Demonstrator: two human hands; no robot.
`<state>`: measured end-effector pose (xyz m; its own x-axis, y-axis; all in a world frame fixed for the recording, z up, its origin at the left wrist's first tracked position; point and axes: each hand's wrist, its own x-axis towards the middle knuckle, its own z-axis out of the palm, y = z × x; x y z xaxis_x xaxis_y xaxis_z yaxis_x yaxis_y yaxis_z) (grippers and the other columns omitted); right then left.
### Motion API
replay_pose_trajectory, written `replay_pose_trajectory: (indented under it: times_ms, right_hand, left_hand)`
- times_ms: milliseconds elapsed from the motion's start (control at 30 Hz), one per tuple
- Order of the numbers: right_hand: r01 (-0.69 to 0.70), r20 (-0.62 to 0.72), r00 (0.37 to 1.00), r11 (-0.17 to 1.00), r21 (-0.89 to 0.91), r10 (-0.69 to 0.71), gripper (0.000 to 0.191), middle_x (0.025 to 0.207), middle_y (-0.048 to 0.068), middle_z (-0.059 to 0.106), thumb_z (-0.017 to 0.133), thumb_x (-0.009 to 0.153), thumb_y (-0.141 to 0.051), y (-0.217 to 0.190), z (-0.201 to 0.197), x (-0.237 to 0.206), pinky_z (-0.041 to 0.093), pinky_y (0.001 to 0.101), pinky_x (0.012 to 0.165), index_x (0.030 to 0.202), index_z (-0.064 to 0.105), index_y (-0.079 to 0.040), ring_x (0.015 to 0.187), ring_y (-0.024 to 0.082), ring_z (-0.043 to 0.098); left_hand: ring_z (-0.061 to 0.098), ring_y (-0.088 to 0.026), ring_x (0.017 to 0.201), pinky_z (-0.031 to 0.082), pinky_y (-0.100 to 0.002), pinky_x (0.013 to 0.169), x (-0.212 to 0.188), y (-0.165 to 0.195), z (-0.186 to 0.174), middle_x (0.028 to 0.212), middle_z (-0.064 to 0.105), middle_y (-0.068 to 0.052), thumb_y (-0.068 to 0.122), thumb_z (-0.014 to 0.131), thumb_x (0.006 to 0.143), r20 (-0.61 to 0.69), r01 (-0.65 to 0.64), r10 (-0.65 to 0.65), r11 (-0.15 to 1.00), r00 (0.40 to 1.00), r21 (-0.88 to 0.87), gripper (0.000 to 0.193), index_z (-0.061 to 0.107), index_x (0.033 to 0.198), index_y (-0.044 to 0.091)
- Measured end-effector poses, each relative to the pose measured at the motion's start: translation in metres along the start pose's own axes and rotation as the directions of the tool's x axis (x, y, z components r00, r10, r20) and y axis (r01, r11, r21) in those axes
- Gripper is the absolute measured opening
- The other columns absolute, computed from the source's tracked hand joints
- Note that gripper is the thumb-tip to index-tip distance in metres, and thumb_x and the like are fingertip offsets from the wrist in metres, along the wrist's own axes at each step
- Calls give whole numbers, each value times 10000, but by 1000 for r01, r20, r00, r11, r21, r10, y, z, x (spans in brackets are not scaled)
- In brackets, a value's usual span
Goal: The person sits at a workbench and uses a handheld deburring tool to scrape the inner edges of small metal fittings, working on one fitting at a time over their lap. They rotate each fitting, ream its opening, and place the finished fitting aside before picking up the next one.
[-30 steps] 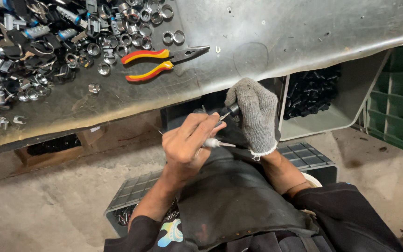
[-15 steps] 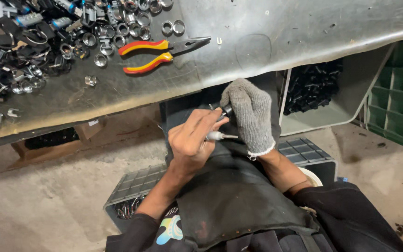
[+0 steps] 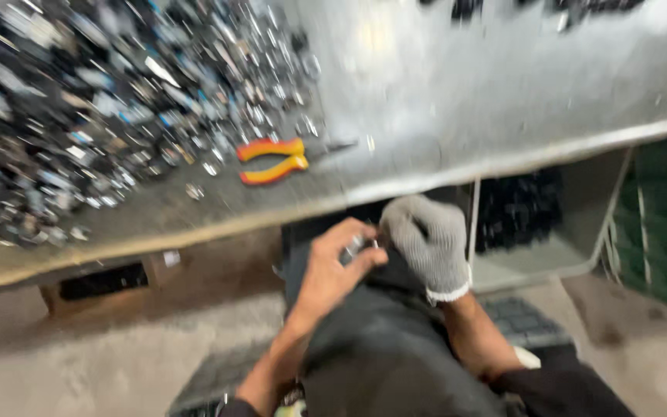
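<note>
Since the earlier frame, your view swung left and blurred. Your bare left hand (image 3: 333, 266) pinched a small metal fitting (image 3: 357, 247) over your lap, touching the gloved right hand (image 3: 426, 243), whose grip could not be told. It likely handled as light, stiff and slippery; hold its body. Orange-handled pliers (image 3: 275, 160) lay on the metal table (image 3: 503, 100). No labels showed.

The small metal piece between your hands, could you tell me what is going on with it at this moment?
A seated person holds a small metal piece over the lap, just below the edge of a metal workbench. The bare left hand pinches it while the gloved right hand meets it from the other side. The picture is blurred, so the piece's exact kind cannot be told. On the bench lie red-and-yellow pliers beside a big heap of small metal parts, untouched.
</note>
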<state>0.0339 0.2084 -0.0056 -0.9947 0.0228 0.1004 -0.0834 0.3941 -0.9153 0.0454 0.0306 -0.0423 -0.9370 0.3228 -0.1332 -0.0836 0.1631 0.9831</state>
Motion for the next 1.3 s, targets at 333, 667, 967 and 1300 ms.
replay_pose_trajectory:
  times_ms: [333,667,967,1300]
  right_hand:
    - [-32,135,991,969,244,-2,348,1176,100,672,706,871,-101,3,15,-14,548,283,937,1196,605,-30,1040,125,681]
    - [-181,119,983,670,720,137,409,1085,125,667,687,1015,-223,7,12,-17,511,329,846,1303,519,14,961,164,609]
    - [-31,85,996,845,535,-17,378,1077,75,624,609,1092,-193,25,-3,-19,562,313,917,1387,491,12,946,144,630]
    - [-107,344,937,886,452,-62,458,1211,138,716,693,988,-96,32,-14,-23,557,360,1053,1407,542,7,1163,231,717]
  left_hand:
    - [469,-75,708,401,-235,627,-13,-7,11,918,605,-31,73,821,835,-291,-57,21,992,956,-116,233,660,980,-10]
    - [491,-64,685,416,-221,574,-13,16,-12,1064,594,-36,220,635,967,-239,-6,-59,965,969,-261,354,589,1274,48]
    - [641,-148,675,552,-271,541,-29,18,-40,983,630,-153,132,591,1087,81,82,-26,549,996,-832,423,350,1433,103]
    - [540,-103,557,455,-187,471,-31,49,-33,1106,633,-193,103,644,976,28,112,-137,663,990,-740,450,436,1374,77]
